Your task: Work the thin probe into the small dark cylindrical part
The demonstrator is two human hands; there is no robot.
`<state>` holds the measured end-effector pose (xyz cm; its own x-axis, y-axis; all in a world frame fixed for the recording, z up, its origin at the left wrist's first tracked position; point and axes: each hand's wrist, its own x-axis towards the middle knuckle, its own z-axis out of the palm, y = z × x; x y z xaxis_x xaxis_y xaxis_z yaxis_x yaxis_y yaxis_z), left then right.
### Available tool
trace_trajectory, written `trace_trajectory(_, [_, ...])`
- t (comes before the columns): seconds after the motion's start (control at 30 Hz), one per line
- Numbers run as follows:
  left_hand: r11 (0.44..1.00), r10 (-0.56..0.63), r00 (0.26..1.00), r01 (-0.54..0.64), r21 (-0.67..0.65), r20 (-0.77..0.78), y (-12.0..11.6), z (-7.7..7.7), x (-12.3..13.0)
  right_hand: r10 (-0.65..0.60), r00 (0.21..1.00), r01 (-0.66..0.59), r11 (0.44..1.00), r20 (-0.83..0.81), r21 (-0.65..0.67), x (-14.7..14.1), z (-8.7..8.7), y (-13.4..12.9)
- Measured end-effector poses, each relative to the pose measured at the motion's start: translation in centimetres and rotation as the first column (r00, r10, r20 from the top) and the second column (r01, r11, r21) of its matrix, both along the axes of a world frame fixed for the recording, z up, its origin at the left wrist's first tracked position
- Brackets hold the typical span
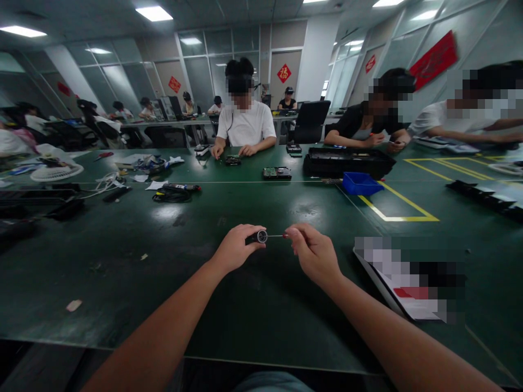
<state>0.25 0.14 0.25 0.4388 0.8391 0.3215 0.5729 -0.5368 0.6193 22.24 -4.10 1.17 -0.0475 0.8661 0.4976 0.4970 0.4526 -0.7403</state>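
Near the middle of the view, my left hand [239, 246] is closed on a small black cylindrical part [262, 236] with a round, pale-ringed end facing me. My right hand [314, 251] pinches the red handle of a thin screwdriver [276, 236]. Its metal shaft points left, and the tip meets or overlaps the edge of the black part; whether it touches is too small to tell. Both hands are held above the green table [196, 294]. Most of the handle is hidden in my right fingers.
Right of my forearm lies a pale, partly blurred object [384, 272]. Farther back are a blue bin [361, 184], a long black housing [347, 162], a hard drive [277, 173] and a coiled black cable [175, 193]. A person in white [246, 125] works opposite.
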Motion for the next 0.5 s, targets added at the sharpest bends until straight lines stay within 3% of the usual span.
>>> trace_trajectory(0.1, [1.000,-0.006,1.000,0.006,-0.002,-0.003,-0.01,0.00,0.00,-0.047,0.998,0.045,0.998,-0.032,-0.037,-0.15,0.02,-0.03])
trace_trajectory(0.33, [1.000,-0.008,1.000,0.008,-0.010,-0.003,-0.05,0.01,-0.01,-0.011,0.995,0.002,0.996,-0.100,-0.089,-0.18,-0.26,-0.16])
trace_trajectory(0.5, [0.999,0.025,0.999,-0.024,-0.026,0.020,-0.19,0.27,0.16,-0.027,0.929,-0.020,0.992,-0.368,-0.122,-0.49,-0.65,0.49])
